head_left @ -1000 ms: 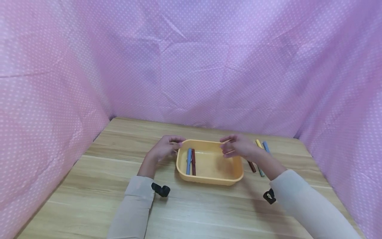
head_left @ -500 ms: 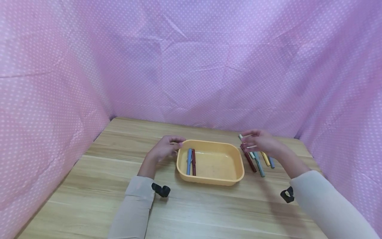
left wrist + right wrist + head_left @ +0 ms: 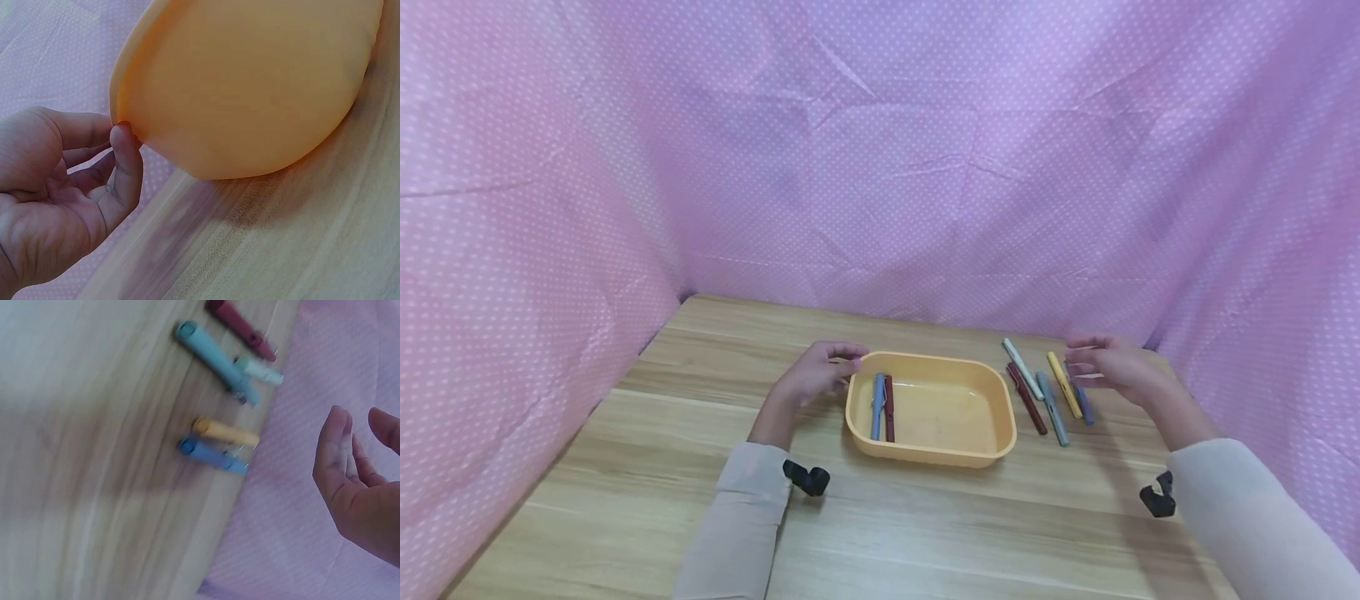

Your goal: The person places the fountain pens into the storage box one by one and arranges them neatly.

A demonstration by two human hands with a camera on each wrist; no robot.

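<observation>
My left hand (image 3: 812, 372) pinches the rim of a yellow plastic tray (image 3: 925, 456) at its far left corner. In the left wrist view, thumb and forefinger meet on the tray rim (image 3: 114, 94). Side by side in the tray's left part lie a blue pen (image 3: 877, 407) and a dark red pen (image 3: 890, 408). My right hand (image 3: 1112, 367) hovers with relaxed fingers and holds nothing. It overlaps a second blue pen (image 3: 1086, 408), near a yellow pen (image 3: 1064, 385). Also right of the tray are a teal pen (image 3: 1052, 408), another dark red pen (image 3: 1027, 398) and a pale green pen (image 3: 1022, 368).
A wooden table (image 3: 880, 533) carries everything. Pink dotted cloth (image 3: 880, 167) hangs behind it and along both sides. Black clips (image 3: 806, 477) stick out at both sleeve cuffs.
My right hand has moved right, from over the tray past the loose pens to the blue one, uncovering several pens. The left hand and the tray have stayed put.
</observation>
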